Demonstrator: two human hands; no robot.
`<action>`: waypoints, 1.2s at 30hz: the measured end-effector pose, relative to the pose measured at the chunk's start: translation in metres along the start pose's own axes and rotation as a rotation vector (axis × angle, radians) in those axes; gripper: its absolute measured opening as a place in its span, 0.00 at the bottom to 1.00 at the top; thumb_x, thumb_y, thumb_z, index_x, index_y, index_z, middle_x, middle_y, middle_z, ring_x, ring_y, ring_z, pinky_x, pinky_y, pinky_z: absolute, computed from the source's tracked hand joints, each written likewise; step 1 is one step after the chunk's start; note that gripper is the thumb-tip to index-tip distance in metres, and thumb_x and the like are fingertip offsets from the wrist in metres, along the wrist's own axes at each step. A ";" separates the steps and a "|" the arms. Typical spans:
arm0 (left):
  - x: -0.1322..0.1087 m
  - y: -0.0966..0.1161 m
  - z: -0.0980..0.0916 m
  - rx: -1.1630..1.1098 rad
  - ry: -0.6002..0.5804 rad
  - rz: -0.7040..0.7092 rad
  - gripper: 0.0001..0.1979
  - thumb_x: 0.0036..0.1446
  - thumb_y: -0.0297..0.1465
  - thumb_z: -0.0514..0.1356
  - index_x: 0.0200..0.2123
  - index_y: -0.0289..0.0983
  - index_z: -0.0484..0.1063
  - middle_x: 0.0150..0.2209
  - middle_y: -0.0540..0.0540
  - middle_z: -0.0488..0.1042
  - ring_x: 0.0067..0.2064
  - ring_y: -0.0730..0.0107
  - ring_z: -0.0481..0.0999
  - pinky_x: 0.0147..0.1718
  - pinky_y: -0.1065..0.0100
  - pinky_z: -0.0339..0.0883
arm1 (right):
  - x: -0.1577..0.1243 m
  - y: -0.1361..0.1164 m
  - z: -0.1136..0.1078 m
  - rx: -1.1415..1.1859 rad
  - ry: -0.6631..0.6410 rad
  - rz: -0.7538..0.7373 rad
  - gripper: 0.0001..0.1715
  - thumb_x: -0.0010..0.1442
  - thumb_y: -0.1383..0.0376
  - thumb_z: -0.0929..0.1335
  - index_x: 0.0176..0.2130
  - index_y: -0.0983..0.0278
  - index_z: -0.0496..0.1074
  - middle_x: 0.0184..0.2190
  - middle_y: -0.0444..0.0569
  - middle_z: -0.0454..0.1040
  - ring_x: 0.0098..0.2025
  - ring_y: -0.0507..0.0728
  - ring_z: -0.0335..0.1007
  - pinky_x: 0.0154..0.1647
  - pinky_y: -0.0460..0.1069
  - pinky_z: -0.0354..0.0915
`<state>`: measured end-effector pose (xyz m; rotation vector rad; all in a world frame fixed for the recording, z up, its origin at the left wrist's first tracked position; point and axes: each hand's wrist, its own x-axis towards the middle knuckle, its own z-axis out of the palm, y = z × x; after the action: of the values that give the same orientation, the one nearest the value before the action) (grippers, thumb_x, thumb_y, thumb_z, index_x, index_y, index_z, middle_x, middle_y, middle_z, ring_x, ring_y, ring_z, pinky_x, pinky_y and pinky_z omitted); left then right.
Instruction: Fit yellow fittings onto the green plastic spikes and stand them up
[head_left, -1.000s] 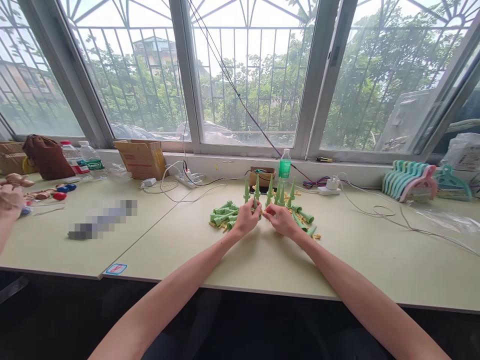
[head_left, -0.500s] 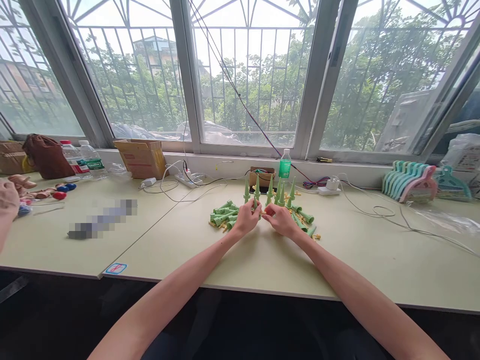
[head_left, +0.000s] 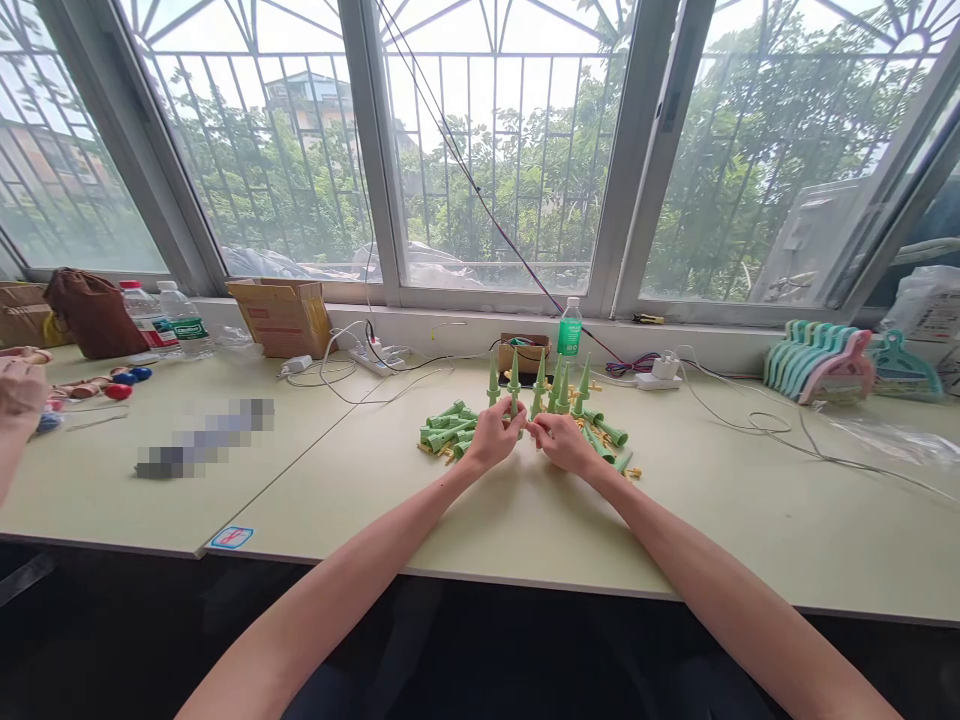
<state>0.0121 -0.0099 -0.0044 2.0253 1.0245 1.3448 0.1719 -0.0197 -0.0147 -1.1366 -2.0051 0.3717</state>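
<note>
My left hand (head_left: 491, 436) and my right hand (head_left: 564, 441) meet at the middle of a pale green table (head_left: 525, 520), fingers pinched together. The left hand holds a green cone-shaped plastic piece (head_left: 512, 408). The right hand's fingertips press against it, on something small that I cannot make out. A heap of lying green cones (head_left: 448, 432) sits just left of my left hand. Several upright green cones (head_left: 551, 385) stand behind both hands. More cones (head_left: 609, 435) and small yellow bits lie to the right.
A green bottle (head_left: 569, 327) and a small brown box (head_left: 524, 353) stand behind the cones. Cables and a power strip (head_left: 379, 360) run along the sill. A cardboard box (head_left: 281, 316), water bottles (head_left: 161, 318) and another person's hand (head_left: 19, 400) are at left. Plastic hangers (head_left: 821, 360) lie at right.
My hands have closed in slightly toward each other and lifted a little. The other person's hand at the far left has shifted.
</note>
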 end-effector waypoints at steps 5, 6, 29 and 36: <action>0.000 0.001 0.001 -0.003 0.027 -0.007 0.09 0.58 0.36 0.54 0.30 0.36 0.66 0.29 0.50 0.70 0.24 0.78 0.66 0.24 0.74 0.62 | 0.000 -0.003 -0.001 0.025 0.031 0.004 0.13 0.60 0.59 0.64 0.28 0.63 0.67 0.25 0.46 0.74 0.27 0.53 0.66 0.33 0.47 0.59; 0.000 0.001 0.001 0.000 0.030 -0.005 0.09 0.58 0.36 0.54 0.30 0.36 0.66 0.29 0.50 0.70 0.25 0.78 0.66 0.24 0.74 0.63 | 0.000 -0.003 -0.002 0.035 0.038 -0.002 0.10 0.59 0.60 0.65 0.29 0.63 0.67 0.26 0.46 0.74 0.29 0.53 0.67 0.33 0.47 0.60; 0.001 -0.002 0.000 0.004 -0.008 0.000 0.10 0.58 0.37 0.55 0.31 0.36 0.67 0.29 0.50 0.70 0.25 0.78 0.65 0.22 0.75 0.60 | 0.001 0.002 0.001 -0.008 -0.003 -0.017 0.18 0.63 0.62 0.61 0.23 0.63 0.62 0.20 0.45 0.70 0.23 0.51 0.61 0.29 0.46 0.56; 0.001 -0.002 0.001 0.011 0.020 -0.005 0.08 0.58 0.35 0.55 0.30 0.37 0.66 0.30 0.49 0.71 0.28 0.75 0.68 0.26 0.73 0.64 | 0.001 -0.001 0.000 0.033 0.016 -0.015 0.08 0.58 0.62 0.65 0.29 0.63 0.66 0.26 0.46 0.73 0.28 0.53 0.66 0.32 0.47 0.59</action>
<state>0.0130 -0.0082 -0.0054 2.0196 1.0472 1.3618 0.1711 -0.0200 -0.0136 -1.1004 -1.9854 0.3863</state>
